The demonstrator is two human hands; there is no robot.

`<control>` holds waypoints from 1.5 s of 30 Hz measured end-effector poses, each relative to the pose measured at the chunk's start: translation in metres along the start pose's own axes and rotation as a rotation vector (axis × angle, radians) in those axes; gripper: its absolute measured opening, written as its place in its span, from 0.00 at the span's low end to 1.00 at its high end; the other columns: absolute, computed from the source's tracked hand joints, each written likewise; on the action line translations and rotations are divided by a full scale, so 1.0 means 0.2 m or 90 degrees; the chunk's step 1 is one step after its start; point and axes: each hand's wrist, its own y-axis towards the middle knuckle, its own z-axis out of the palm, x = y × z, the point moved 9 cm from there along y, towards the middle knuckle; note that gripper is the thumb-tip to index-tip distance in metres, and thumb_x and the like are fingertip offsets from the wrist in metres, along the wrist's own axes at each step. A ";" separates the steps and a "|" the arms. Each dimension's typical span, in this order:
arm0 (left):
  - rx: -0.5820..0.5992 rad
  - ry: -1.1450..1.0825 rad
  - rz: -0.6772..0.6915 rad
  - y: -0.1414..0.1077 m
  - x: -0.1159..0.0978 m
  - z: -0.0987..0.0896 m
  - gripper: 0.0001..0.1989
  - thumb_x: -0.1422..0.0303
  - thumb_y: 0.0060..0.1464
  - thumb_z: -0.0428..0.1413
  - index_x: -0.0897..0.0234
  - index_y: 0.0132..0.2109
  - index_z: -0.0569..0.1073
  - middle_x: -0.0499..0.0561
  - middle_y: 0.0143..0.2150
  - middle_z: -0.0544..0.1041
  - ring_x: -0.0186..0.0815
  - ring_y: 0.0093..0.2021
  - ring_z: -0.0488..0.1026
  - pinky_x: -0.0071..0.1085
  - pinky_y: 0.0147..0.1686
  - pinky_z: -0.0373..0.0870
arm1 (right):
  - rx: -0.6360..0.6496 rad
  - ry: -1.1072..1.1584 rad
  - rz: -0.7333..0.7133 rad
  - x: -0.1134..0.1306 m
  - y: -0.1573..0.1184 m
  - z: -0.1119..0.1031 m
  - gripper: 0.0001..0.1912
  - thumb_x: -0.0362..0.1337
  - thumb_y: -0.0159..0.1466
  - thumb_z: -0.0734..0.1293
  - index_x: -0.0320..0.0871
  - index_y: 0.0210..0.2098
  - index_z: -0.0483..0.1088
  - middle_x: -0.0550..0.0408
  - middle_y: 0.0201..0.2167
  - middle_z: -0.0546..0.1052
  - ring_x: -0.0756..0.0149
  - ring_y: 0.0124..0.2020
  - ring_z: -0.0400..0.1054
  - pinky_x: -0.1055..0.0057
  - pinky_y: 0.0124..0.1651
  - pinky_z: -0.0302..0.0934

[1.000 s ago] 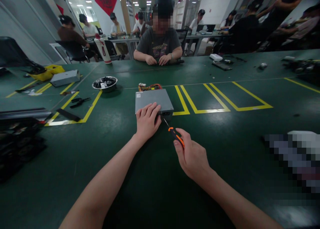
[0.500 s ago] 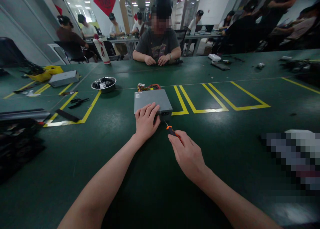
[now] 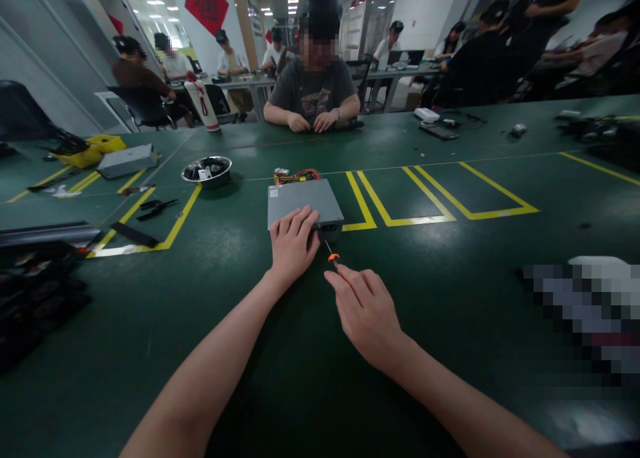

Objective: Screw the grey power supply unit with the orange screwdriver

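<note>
A grey metal box (image 3: 305,198) with a white label and a dark socket on its near side lies on the green table (image 3: 240,391). Coloured wires (image 3: 297,176) come out behind it. My left hand (image 3: 294,246) rests on the box's near left part, fingers spread over the top and thumb at the near side. In my right hand (image 3: 367,311) is a screwdriver (image 3: 333,258) with an orange and black handle, its thin shaft pointing up toward the near side of the box. Whether the tip touches the box cannot be made out.
A steel bowl (image 3: 207,171) of dark parts stands back left. Pliers (image 3: 157,209) and a black strip (image 3: 135,235) lie at left, near another grey box (image 3: 129,161). A person (image 3: 313,88) sits opposite. A phone (image 3: 439,131) lies back right.
My right hand has shifted slightly left and its fingers now cover more of the screwdriver's handle, which stands more upright in view. My left hand stays on the box.
</note>
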 end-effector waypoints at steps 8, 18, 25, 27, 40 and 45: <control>0.004 0.001 0.004 0.00 0.00 0.00 0.19 0.68 0.56 0.48 0.56 0.55 0.63 0.50 0.57 0.66 0.42 0.56 0.60 0.42 0.52 0.51 | -0.038 0.088 0.059 -0.05 0.03 -0.04 0.16 0.34 0.63 0.58 0.35 0.49 0.62 0.41 0.46 0.69 0.62 0.43 0.65 0.66 0.40 0.63; 0.002 0.009 0.005 0.00 0.00 -0.01 0.20 0.69 0.55 0.48 0.56 0.55 0.63 0.51 0.57 0.66 0.42 0.56 0.60 0.43 0.52 0.52 | 0.021 0.124 0.229 -0.20 0.00 -0.02 0.15 0.40 0.66 0.52 0.36 0.46 0.59 0.51 0.30 0.73 0.71 0.21 0.67 0.75 0.20 0.60; 0.004 0.013 0.006 0.00 0.00 0.00 0.20 0.69 0.55 0.48 0.55 0.55 0.63 0.50 0.57 0.66 0.42 0.56 0.61 0.43 0.51 0.52 | 0.034 0.002 0.065 -0.08 -0.03 0.00 0.12 0.28 0.64 0.55 0.36 0.44 0.65 0.41 0.44 0.72 0.64 0.38 0.69 0.68 0.36 0.66; 0.005 0.015 0.007 0.00 0.00 -0.01 0.20 0.69 0.55 0.48 0.56 0.55 0.63 0.50 0.57 0.66 0.42 0.56 0.60 0.42 0.51 0.52 | 0.027 0.009 0.049 -0.09 -0.03 -0.01 0.13 0.26 0.63 0.55 0.36 0.44 0.65 0.42 0.45 0.71 0.63 0.40 0.68 0.66 0.39 0.65; 0.002 0.017 0.001 0.00 0.00 0.00 0.18 0.68 0.56 0.47 0.56 0.55 0.63 0.50 0.58 0.66 0.42 0.56 0.60 0.42 0.52 0.51 | 0.025 0.129 0.154 -0.16 0.00 -0.01 0.15 0.34 0.66 0.53 0.35 0.50 0.59 0.43 0.44 0.68 0.67 0.37 0.68 0.73 0.31 0.65; -0.001 0.017 0.004 0.00 0.00 0.00 0.18 0.68 0.56 0.48 0.57 0.55 0.63 0.50 0.57 0.67 0.41 0.56 0.60 0.41 0.51 0.51 | 0.003 0.001 0.024 -0.08 0.00 0.00 0.13 0.26 0.62 0.57 0.38 0.43 0.67 0.45 0.45 0.71 0.67 0.34 0.65 0.68 0.34 0.62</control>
